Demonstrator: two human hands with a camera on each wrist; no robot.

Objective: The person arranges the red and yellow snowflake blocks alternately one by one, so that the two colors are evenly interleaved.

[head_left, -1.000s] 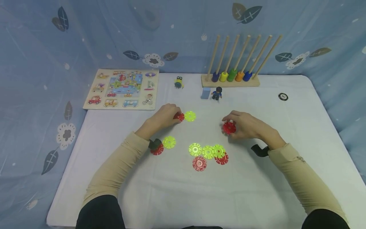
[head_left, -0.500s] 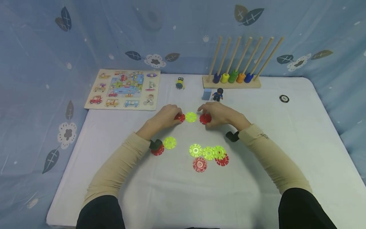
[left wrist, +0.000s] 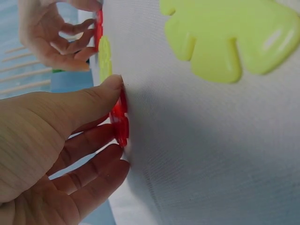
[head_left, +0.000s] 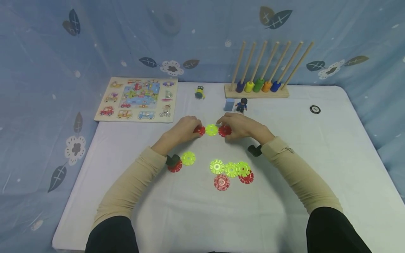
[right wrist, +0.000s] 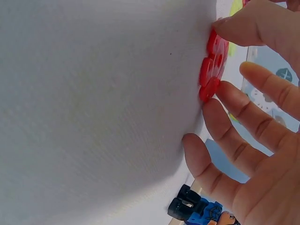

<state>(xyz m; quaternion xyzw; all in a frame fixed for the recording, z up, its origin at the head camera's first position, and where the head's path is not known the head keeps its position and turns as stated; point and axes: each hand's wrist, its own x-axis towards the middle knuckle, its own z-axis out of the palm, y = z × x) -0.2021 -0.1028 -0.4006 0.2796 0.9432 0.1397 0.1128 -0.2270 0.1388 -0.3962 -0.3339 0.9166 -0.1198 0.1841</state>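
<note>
Two red notched plastic discs flank a yellow-green notched disc [head_left: 211, 130] in a row on the white table. My left hand [head_left: 184, 129] pinches the left red disc [left wrist: 121, 123] between thumb and fingertips, low against the tablecloth. At the row's other end, my right hand [head_left: 241, 126] grips the right red disc [right wrist: 214, 68] by its edge, thumb on one side and fingertips on the other. In the head view that disc reaches right up to the yellow-green one. Fingers partly cover both red discs there.
Closer to me lie several more discs, among them a yellow-green disc [head_left: 217, 166] and a red disc [head_left: 221, 182]. Behind stand a picture puzzle board [head_left: 136, 100], a yellow figure [head_left: 199, 92], a blue block [head_left: 229, 104], a toy figure [head_left: 242, 105] and a pegged bead rack [head_left: 256, 95].
My right hand has carried its red disc left and slightly away from me, up to the yellow-green disc. The left hand has stayed in place on its red disc.
</note>
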